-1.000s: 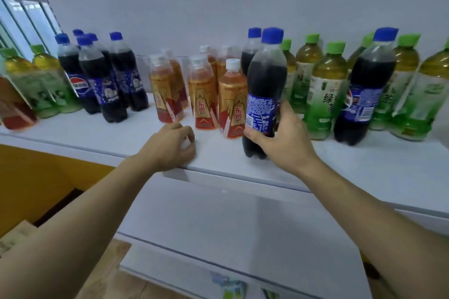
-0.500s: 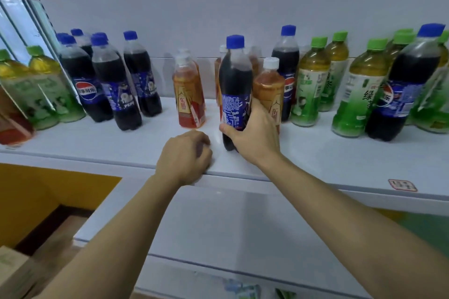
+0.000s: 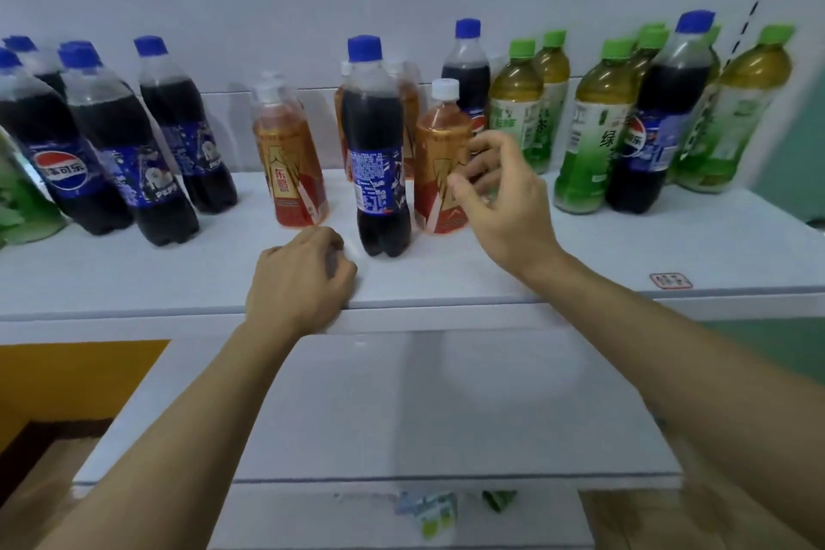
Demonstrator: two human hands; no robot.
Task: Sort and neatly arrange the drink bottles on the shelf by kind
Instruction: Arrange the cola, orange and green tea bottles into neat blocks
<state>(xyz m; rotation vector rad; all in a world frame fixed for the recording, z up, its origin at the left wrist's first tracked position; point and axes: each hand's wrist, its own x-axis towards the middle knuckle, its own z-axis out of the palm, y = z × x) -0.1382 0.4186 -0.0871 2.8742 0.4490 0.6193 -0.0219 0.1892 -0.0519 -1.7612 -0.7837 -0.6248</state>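
Cola bottles on the shelf: five at left, one in front at the middle standing free, two among the green teas. Left hand rests closed at the edge; right hand is open, holding nothing.

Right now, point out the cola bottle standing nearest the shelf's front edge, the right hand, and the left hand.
cola bottle (image 3: 377, 174): head view, on its blue label.
right hand (image 3: 504, 196): head view, on the palm.
left hand (image 3: 297, 281): head view, on its back.
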